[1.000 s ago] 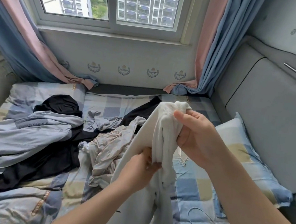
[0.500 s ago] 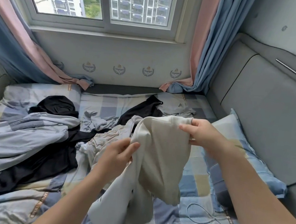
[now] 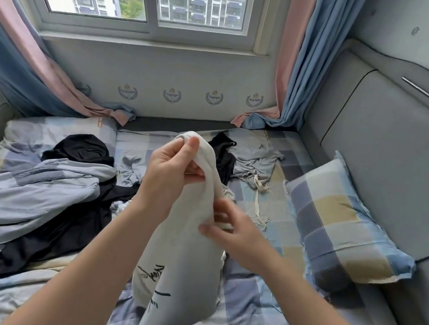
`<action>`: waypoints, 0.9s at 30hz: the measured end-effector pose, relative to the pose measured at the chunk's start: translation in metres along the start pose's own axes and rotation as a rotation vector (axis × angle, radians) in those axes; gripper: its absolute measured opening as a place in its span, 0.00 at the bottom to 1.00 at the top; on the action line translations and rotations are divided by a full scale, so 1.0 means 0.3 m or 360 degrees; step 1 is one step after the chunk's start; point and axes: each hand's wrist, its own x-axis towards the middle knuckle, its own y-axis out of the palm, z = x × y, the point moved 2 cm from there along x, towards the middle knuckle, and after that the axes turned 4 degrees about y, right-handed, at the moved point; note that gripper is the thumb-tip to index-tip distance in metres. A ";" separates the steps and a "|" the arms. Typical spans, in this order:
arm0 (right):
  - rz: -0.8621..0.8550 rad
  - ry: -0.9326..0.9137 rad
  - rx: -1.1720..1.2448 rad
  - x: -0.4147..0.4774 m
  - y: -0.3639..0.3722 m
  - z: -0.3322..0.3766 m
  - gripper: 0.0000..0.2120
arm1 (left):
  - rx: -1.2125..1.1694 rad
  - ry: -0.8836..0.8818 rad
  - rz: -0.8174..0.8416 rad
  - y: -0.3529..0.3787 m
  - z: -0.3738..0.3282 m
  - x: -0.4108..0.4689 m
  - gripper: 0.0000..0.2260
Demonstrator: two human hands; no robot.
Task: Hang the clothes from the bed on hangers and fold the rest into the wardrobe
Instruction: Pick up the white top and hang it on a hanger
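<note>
Left hand (image 3: 171, 173) risen, right hand (image 3: 236, 233) lowered, both pinching garment (image 3: 187, 254).

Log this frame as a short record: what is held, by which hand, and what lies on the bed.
held item: white garment with black script print, lifted over the bed
left hand: grips its top end
right hand: pinches its edge lower down, blurred
on bed: black garment, pale blue garment, grey top, checked pillow
hanger: none in view

Bedroom: bed (image 3: 252, 298), pillow (image 3: 341, 222), curtains (image 3: 297, 64)
</note>
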 end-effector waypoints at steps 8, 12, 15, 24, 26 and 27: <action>-0.0381 0.0361 -0.0542 0.047 -0.030 -0.204 0.14 | -0.0001 0.0095 -0.0085 -0.040 -0.054 0.017 0.18; -0.0451 0.0435 -0.0569 0.059 -0.125 -0.211 0.17 | 0.0059 0.0019 -0.0288 -0.104 -0.033 0.045 0.16; -0.0498 0.0409 -0.0369 0.068 -0.170 -0.174 0.22 | 0.0179 -0.0140 -0.0269 -0.127 0.016 0.052 0.13; -0.0697 0.0415 0.0199 0.080 -0.192 -0.036 0.23 | 0.0826 -0.0821 0.0511 -0.088 0.238 -0.065 0.07; -0.0702 0.0457 0.0286 0.083 -0.175 -0.011 0.24 | 0.0974 -0.0901 0.0803 -0.069 0.294 -0.107 0.13; -0.0704 0.0466 0.0321 0.084 -0.166 0.002 0.23 | 0.1014 -0.0912 0.0893 -0.058 0.320 -0.125 0.17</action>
